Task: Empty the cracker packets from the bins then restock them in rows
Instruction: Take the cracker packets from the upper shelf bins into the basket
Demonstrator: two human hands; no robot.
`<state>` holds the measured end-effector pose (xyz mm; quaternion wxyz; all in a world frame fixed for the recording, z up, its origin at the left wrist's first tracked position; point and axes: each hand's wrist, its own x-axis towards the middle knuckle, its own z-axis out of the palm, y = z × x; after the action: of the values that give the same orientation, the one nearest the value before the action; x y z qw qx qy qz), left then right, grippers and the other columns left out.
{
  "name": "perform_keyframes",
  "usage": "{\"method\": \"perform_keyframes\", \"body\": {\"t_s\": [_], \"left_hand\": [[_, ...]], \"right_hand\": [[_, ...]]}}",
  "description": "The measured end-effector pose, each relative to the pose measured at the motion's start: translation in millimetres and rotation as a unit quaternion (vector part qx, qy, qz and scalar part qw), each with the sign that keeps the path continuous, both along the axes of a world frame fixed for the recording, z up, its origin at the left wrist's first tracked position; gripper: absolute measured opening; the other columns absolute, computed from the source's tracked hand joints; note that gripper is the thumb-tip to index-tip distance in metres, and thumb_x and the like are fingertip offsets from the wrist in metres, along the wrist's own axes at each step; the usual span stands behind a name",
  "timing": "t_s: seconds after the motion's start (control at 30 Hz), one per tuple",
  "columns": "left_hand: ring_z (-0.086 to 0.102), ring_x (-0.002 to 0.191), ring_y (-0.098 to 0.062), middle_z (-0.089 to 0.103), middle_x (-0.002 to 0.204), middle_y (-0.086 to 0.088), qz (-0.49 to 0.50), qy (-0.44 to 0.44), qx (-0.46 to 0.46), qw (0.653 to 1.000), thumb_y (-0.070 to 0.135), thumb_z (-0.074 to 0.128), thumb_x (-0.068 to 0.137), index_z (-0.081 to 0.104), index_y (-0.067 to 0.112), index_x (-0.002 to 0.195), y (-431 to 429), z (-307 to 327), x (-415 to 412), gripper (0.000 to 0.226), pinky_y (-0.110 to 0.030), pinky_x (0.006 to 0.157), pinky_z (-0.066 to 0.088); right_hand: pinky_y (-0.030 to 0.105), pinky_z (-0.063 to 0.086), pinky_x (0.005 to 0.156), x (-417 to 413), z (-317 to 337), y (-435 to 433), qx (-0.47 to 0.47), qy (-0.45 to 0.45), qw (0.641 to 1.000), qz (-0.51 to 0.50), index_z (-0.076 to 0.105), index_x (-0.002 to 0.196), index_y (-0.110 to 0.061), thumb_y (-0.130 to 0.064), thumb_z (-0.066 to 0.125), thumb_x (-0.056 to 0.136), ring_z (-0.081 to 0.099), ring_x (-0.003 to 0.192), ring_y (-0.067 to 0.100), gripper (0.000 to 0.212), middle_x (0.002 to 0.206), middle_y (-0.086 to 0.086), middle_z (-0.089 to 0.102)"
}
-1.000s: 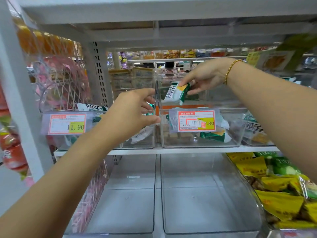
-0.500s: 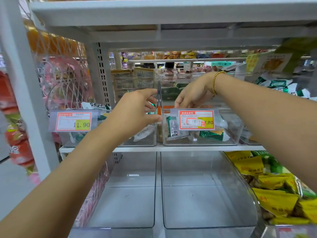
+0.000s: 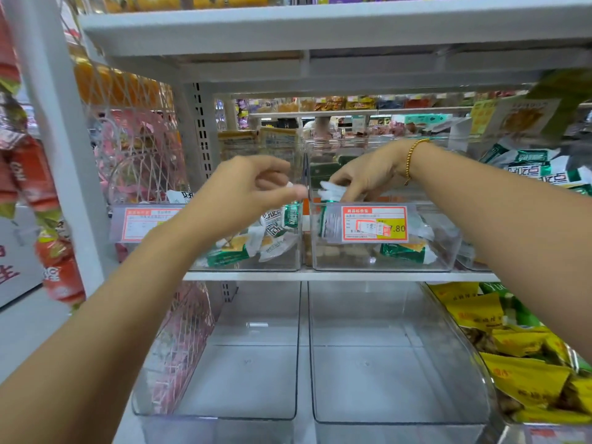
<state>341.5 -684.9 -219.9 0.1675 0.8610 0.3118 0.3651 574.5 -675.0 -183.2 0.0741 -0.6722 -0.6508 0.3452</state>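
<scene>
Lower left bin (image 3: pixel 224 379): nearest to me on the feed, clear plastic, under my left forearm.
Lower right bin (image 3: pixel 394 379): clear plastic, side by side with the lower left bin.
Yellow snack bags (image 3: pixel 519 376): heaped just to the right of the lower right bin.
Shelf board (image 3: pixel 336 276): white, and it carries the two upper bins.
Upper left bin (image 3: pixel 282 265): clear, with a few loose packets (image 3: pixel 230 254) in green and white lying tilted every way inside. An orange left price tag (image 3: pixel 144 221) hangs on its front, partly behind my forearm.
Upper right bin (image 3: pixel 448 251): just beside the upper left bin. The right price tag (image 3: pixel 374 223) on its front reads 7.80, and I see a few more green-and-white packets behind it.
Left grip (image 3: pixel 253 190): above the right end of the upper left bin, close to the wall between the two bins. The fingers are curled and the thumb points at that wall. The hand is blurred, so I cannot tell whether it pinches anything.
Right grip (image 3: pixel 368 177): over the front left corner of the upper right bin, with a gold bracelet (image 3: pixel 413 158) on the wrist. The fingertips pinch the cracker packet.
Cracker packet (image 3: pixel 331 192): white and green, its top end above the bin's front rim. I cannot tell whether its lower end rests inside.
Packet pile (image 3: pixel 538 169): the same green and white, well to the right of my right wrist.
Wire mesh panel (image 3: pixel 137 149): to the left of the upper bins, with red bags (image 3: pixel 32 193) hanging further left.
Far aisle (image 3: pixel 352 104): blurred stocked shelves behind the bins.
</scene>
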Motion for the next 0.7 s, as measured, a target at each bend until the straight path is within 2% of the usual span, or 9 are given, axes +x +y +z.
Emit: {"method": "perform_keyframes", "body": {"t_s": [0.07,0.1,0.2,0.27,0.33,0.4,0.47,0.6,0.7], "left_hand": [[0.062,0.087,-0.001,0.066,0.094,0.014,0.046,-0.019,0.027,0.998,0.046,0.058,0.088,0.064,0.024,0.116,11.5,5.1,-15.0,0.036,-0.009,0.07,0.045],[0.062,0.087,-0.006,0.067,0.094,0.009,0.08,-0.027,0.039,0.996,0.043,0.055,0.092,0.065,0.023,0.113,20.3,8.0,-22.4,0.031,-0.014,0.07,0.044],[0.055,0.076,-0.013,0.066,0.104,-0.005,0.171,0.019,0.019,0.985,0.034,0.055,0.094,0.066,0.015,0.113,50.0,17.0,-42.8,0.029,-0.026,0.076,0.04],[0.054,0.082,-0.016,0.064,0.118,-0.007,0.187,0.109,-0.011,0.976,0.037,0.058,0.092,0.067,0.014,0.115,67.2,19.7,-54.0,0.034,-0.028,0.081,0.038],[0.054,0.095,-0.018,0.062,0.124,-0.004,0.181,0.185,-0.045,0.965,0.049,0.061,0.085,0.068,0.017,0.116,76.1,22.9,-62.2,0.046,-0.03,0.087,0.037],[0.053,0.108,-0.022,0.06,0.128,-0.002,0.189,0.28,-0.067,0.939,0.065,0.057,0.074,0.065,0.019,0.12,80.2,27.4,-67.7,0.065,-0.034,0.097,0.038],[0.051,0.117,-0.025,0.055,0.133,-0.004,0.208,0.364,-0.096,0.903,0.068,0.052,0.07,0.06,0.018,0.127,85.0,33.9,-69.5,0.076,-0.037,0.103,0.036],[0.054,0.107,-0.029,0.056,0.121,-0.01,0.203,0.361,-0.199,0.888,0.037,0.061,0.088,0.053,0.005,0.128,106.9,39.7,-65.1,0.052,-0.035,0.093,0.046],[0.053,0.112,-0.032,0.051,0.132,-0.014,0.207,0.386,-0.246,0.864,0.047,0.059,0.083,0.048,-0.001,0.128,111.3,42.7,-56.4,0.066,-0.036,0.097,0.045]], "right_hand": [[0.026,0.058,0.069,7.4,0.7,-1.6,0.056,0.042,0.997,-0.041,0.051,0.112,-0.011,-0.002,0.063,0.086,0.065,0.094,0.02,0.03,0.106,0.009,0.062],[0.027,0.058,0.07,9.7,1.6,-2.2,0.081,0.055,0.993,-0.059,0.05,0.115,-0.01,-0.002,0.064,0.086,0.064,0.097,0.022,0.033,0.109,0.01,0.062],[0.016,0.053,0.052,7.7,6.7,-5.8,0.162,0.028,0.981,-0.099,0.044,0.124,-0.01,-0.009,0.071,0.083,0.062,0.084,0.014,0.049,0.107,0.006,0.059],[0.011,0.046,0.043,4.2,11.2,-7.1,0.216,-0.017,0.969,-0.114,0.04,0.133,-0.012,-0.014,0.074,0.081,0.058,0.076,0.009,0.062,0.105,0.003,0.058],[0.009,0.043,0.039,1.9,14.0,-7.6,0.264,-0.051,0.955,-0.123,0.037,0.136,-0.012,-0.017,0.075,0.081,0.054,0.073,0.005,0.067,0.108,0.003,0.055],[0.012,0.045,0.042,2.0,15.2,-8.3,0.299,-0.044,0.944,-0.129,0.038,0.136,-0.012,-0.018,0.075,0.081,0.055,0.073,0.005,0.067,0.107,0.002,0.054],[0.013,0.046,0.046,3.2,16.4,-8.7,0.322,-0.027,0.937,-0.134,0.04,0.131,-0.014,-0.019,0.076,0.08,0.057,0.074,0.004,0.063,0.106,0.001,0.058],[0.013,0.047,0.044,3.6,13.9,-10.0,0.314,-0.005,0.938,-0.144,0.043,0.115,-0.017,-0.018,0.076,0.08,0.059,0.073,0.005,0.048,0.098,0.0,0.061],[0.012,0.044,0.047,4.6,11.6,-12.6,0.313,-0.018,0.937,-0.155,0.043,0.128,-0.016,-0.02,0.075,0.081,0.057,0.073,0.004,0.058,0.108,0.003,0.059]]}}
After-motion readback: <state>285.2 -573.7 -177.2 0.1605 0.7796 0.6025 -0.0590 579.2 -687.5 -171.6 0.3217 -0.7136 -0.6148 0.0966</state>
